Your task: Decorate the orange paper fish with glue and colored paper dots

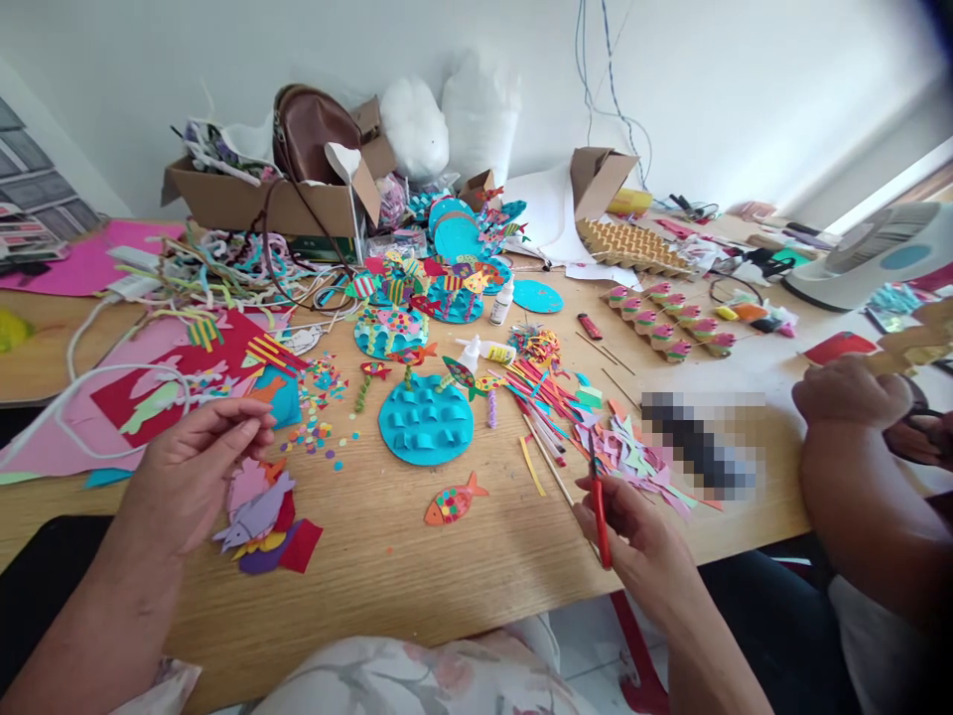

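Note:
My right hand [632, 536] is closed round red-handled scissors [602, 521], their blades pointing away from me over the table. My left hand [198, 462] hovers at the left with thumb and fingers pinched together; I cannot make out what, if anything, is between them. Just below it lies a pile of cut paper fish and scraps [257, 516], a lilac fish on top. Between my hands an orange paper fish [456, 501] with coloured dots lies flat. Behind it rests a blue paper disc [426, 422] with raised strips and small fish on twisted stems.
Paper strips [547, 397] and pastel scraps [632, 452] lie beside my right hand. Glue bottles [501, 303] stand mid-table. Finished blue pieces [454, 238], a cardboard box [245, 204] and egg-tray craft [670, 323] sit farther back. Another person's arm [864, 467] rests at right.

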Demonstrator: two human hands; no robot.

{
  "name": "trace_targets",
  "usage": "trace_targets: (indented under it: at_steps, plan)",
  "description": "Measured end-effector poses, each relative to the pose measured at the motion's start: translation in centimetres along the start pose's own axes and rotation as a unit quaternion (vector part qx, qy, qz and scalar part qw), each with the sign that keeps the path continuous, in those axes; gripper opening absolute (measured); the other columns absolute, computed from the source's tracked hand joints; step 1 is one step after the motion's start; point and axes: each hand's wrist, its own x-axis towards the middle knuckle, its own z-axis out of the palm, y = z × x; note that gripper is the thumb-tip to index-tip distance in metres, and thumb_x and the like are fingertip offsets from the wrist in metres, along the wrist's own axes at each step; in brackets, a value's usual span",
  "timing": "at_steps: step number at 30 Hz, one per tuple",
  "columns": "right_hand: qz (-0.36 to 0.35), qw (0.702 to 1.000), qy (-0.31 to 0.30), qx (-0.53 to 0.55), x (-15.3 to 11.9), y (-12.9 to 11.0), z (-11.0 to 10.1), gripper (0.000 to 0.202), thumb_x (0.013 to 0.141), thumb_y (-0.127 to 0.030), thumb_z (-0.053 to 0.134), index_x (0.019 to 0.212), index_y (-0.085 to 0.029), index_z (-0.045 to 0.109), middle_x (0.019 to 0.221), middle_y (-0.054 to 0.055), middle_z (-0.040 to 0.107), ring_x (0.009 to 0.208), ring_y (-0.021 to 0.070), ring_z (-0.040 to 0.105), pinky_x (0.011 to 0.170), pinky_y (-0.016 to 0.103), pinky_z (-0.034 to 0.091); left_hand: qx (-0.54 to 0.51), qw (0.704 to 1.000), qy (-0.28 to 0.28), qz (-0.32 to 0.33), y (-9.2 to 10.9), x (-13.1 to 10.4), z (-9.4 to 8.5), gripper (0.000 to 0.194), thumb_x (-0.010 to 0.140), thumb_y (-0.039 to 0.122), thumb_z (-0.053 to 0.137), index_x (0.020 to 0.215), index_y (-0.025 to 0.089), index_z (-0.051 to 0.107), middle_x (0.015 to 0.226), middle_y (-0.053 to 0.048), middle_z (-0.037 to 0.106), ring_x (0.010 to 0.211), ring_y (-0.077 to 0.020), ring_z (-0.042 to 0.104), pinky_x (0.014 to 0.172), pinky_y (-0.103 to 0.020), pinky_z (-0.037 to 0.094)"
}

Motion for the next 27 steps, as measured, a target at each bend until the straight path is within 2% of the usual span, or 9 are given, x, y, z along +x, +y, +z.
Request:
trace_targets:
  at_steps: [8,10,13,16,18,22,25,27]
  plan:
    - [-0.017,1.0,-0.023,0.007,-0.7,-0.3,1.3,0.028,0.077,-0.04,0.052,0.099,-0.021,0.053,0.07,-0.001,0.055,0.065,0.0156,0.053,0.054,0.024,0.041,-0.085,0.996,-0.027,-0.017,0.8,1.0,-1.5,0.025,0.052,0.018,0.071,0.076,0.018,0.064,0.07,0.002,0.061,0.056,-0.0061,0.053,0.046,-0.012,0.043]
    - [-0.018,0.999,-0.025,0.009,-0.8,-0.2,1.7,0.029,0.078,-0.042,0.05,0.098,-0.021,0.054,0.069,-0.001,0.055,0.062,0.0151,0.052,0.054,0.024,0.041,-0.041,0.999,-0.034,0.007,0.5,1.0,-1.6,0.022,0.056,0.021,0.069,0.078,0.019,0.063,0.07,0.002,0.061,0.058,-0.0067,0.053,0.049,-0.013,0.043]
    - [-0.012,1.0,-0.007,0.023,-1.0,-0.2,2.4,0.03,0.079,-0.045,0.047,0.094,-0.02,0.055,0.066,-0.001,0.054,0.059,0.0146,0.052,0.052,0.024,0.04,0.145,0.986,-0.049,0.068,-0.2,1.1,-1.6,0.019,0.065,0.027,0.063,0.082,0.02,0.063,0.068,0.002,0.062,0.06,-0.0105,0.055,0.055,-0.019,0.044]
    - [-0.018,0.999,0.007,0.031,-1.1,-0.7,3.0,0.029,0.079,-0.045,0.047,0.091,-0.02,0.056,0.064,-0.002,0.055,0.056,0.0137,0.05,0.051,0.023,0.039,0.37,0.916,-0.077,0.135,-1.1,1.4,-1.5,0.018,0.07,0.031,0.055,0.082,0.021,0.064,0.079,-0.001,0.066,0.072,-0.0167,0.059,0.066,-0.027,0.045]
    - [-0.033,0.999,0.002,0.024,-1.1,-0.9,3.3,0.027,0.079,-0.044,0.049,0.09,-0.02,0.055,0.062,-0.002,0.054,0.055,0.0133,0.05,0.051,0.023,0.039,0.457,0.868,-0.12,0.156,-1.7,1.8,-1.3,0.019,0.073,0.031,0.05,0.081,0.021,0.064,0.084,-0.002,0.067,0.077,-0.019,0.06,0.071,-0.029,0.044]
    - [-0.069,0.997,-0.024,-0.002,-0.8,-0.8,3.6,0.025,0.08,-0.042,0.048,0.089,-0.02,0.055,0.064,-0.001,0.056,0.057,0.0139,0.053,0.054,0.024,0.041,0.54,0.794,-0.222,0.173,-3.0,2.7,-0.7,0.021,0.078,0.026,0.044,0.083,0.019,0.063,0.088,-0.004,0.066,0.083,-0.0192,0.059,0.074,-0.029,0.044]
    - [-0.092,0.995,-0.039,-0.024,-0.7,-0.7,3.6,0.024,0.081,-0.041,0.047,0.087,-0.019,0.056,0.061,-0.002,0.056,0.054,0.0134,0.052,0.051,0.023,0.04,0.59,0.745,-0.253,0.178,-4.1,3.3,-0.2,0.019,0.079,0.023,0.044,0.083,0.018,0.062,0.088,-0.005,0.064,0.085,-0.0198,0.058,0.075,-0.03,0.043]
    - [-0.091,0.995,-0.03,-0.035,-0.7,-0.8,3.6,0.024,0.082,-0.04,0.045,0.086,-0.019,0.057,0.059,-0.002,0.055,0.052,0.013,0.051,0.049,0.022,0.039,0.611,0.727,-0.258,0.178,-4.7,3.7,-0.1,0.017,0.079,0.02,0.044,0.084,0.017,0.061,0.09,-0.006,0.063,0.087,-0.02,0.057,0.077,-0.03,0.043]
